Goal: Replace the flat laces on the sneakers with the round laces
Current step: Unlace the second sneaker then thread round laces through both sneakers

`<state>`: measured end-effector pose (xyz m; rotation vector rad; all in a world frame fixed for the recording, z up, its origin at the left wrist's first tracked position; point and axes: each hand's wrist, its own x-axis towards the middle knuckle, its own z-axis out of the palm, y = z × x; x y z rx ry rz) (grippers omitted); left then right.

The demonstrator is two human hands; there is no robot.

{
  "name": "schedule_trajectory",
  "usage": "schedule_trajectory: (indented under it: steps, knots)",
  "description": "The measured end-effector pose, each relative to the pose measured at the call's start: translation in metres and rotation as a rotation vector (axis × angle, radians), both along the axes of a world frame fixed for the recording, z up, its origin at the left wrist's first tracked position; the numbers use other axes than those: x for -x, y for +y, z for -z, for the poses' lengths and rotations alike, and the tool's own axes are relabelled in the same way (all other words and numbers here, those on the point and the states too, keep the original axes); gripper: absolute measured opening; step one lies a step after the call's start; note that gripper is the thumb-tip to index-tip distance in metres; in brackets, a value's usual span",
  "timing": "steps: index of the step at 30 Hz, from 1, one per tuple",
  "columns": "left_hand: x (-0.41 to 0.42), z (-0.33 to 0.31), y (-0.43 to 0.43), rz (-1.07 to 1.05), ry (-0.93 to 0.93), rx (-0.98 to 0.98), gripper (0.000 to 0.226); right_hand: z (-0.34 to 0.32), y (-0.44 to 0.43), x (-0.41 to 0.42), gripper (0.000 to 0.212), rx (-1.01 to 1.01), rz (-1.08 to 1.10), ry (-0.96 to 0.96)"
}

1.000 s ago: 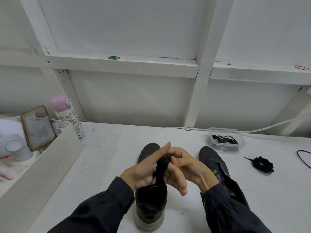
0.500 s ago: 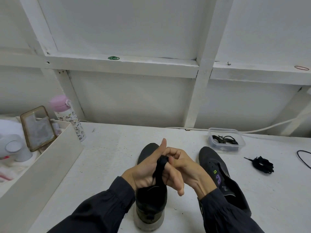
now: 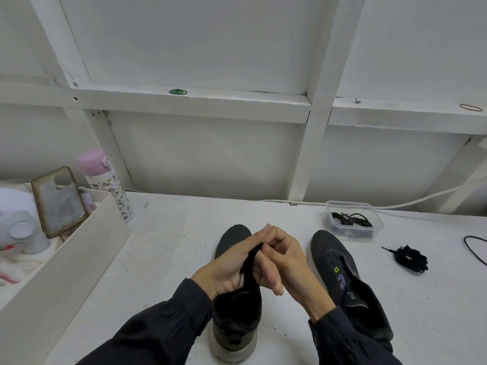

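Observation:
Two black sneakers lie on the white table. The left sneaker [image 3: 233, 314] points away from me, and both my hands are over its middle. My left hand [image 3: 225, 270] grips a black strip [image 3: 249, 262] that rises from the shoe's opening; I cannot tell whether it is the tongue or a lace. My right hand [image 3: 288, 260] has curled fingers that pinch the top of the same strip. The right sneaker [image 3: 340, 270] shows bare eyelets and purple marks. Black laces lie in a clear plastic tub [image 3: 350, 205]. A bundled black lace [image 3: 409, 259] rests on the table.
A white upright board [image 3: 66, 272] fences off the left side, with a phone case [image 3: 59, 201] and a pink-capped bottle [image 3: 105, 183] behind it. A white cable [image 3: 421, 198] runs along the back wall. A black cable loop [image 3: 474, 248] lies at the right edge.
Both hands have stayed over the left sneaker. The fingers of my right hand have shifted on the black strip, and my left fingertips have moved slightly.

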<state>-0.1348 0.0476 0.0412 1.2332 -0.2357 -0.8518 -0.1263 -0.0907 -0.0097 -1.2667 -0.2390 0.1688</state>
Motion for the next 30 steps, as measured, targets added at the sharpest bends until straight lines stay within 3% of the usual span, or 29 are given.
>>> schedule_trajectory:
  steps: [4,7,13,17,22,30]
  knots:
    - [-0.002,0.006,-0.002,-0.094,-0.034,-0.012,0.074,0.006,0.007,0.001,0.035,0.05,0.155,-0.021]
    - [0.0,0.007,-0.003,-0.121,-0.069,0.006,0.07,0.002,0.003,0.005,0.029,0.006,0.094,0.051]
    - [-0.012,0.007,0.018,-0.205,-0.102,0.023,0.063,0.002,-0.002,0.018,0.079,-0.163,-0.191,0.21]
    - [-0.014,0.005,0.021,-0.21,-0.112,0.128,0.063,0.0,0.011,0.024,0.049,-0.363,-0.264,0.278]
    - [-0.015,0.005,0.022,-0.221,-0.125,0.211,0.064,-0.01,0.017,0.024,0.034,-0.436,-0.249,0.398]
    - [-0.013,0.013,0.021,-0.201,-0.165,0.159,0.068,-0.002,0.018,0.02,0.047,-0.32,-0.199,0.454]
